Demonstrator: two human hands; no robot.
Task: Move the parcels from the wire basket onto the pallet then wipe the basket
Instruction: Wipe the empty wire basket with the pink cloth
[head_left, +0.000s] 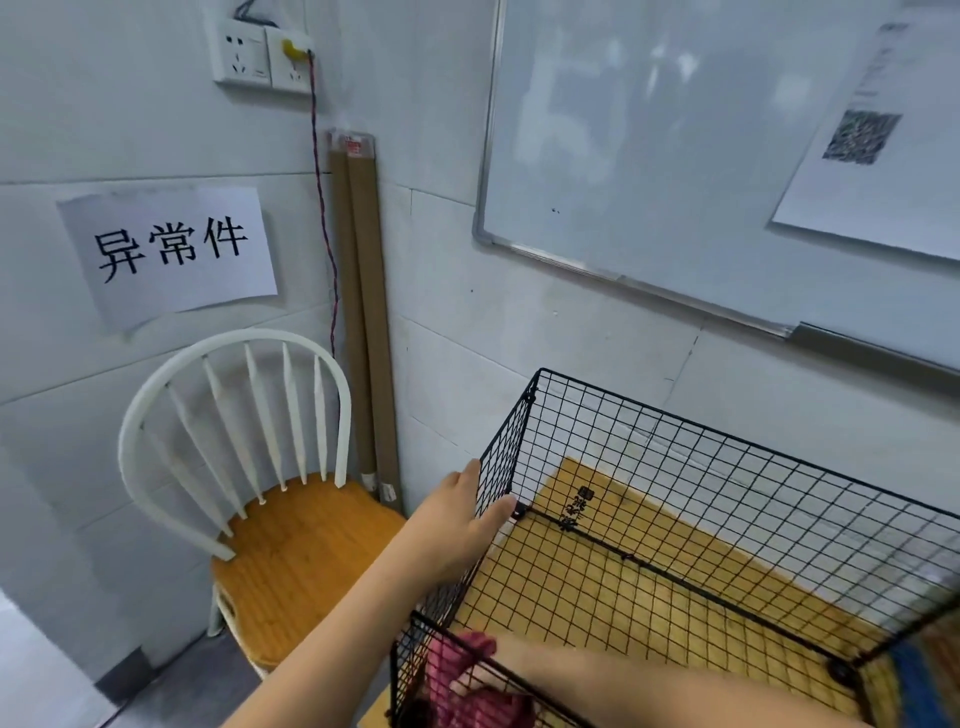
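Left hand (453, 522) pinching wire basket (675, 467) wall, right hand (471, 688) clutching red cloth (460, 656) (no parcels inside): brace firmly, wipe along wires.

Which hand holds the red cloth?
The right hand, low inside the wire basket, grips the red cloth; the left hand holds the basket's side panel.

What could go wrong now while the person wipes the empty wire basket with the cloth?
The red cloth in the right hand could snag on the mesh of the wire basket near its front corner. The left hand grips only one side panel, so hard wiping might pull that panel from its corner clip or slide the basket towards the chair.
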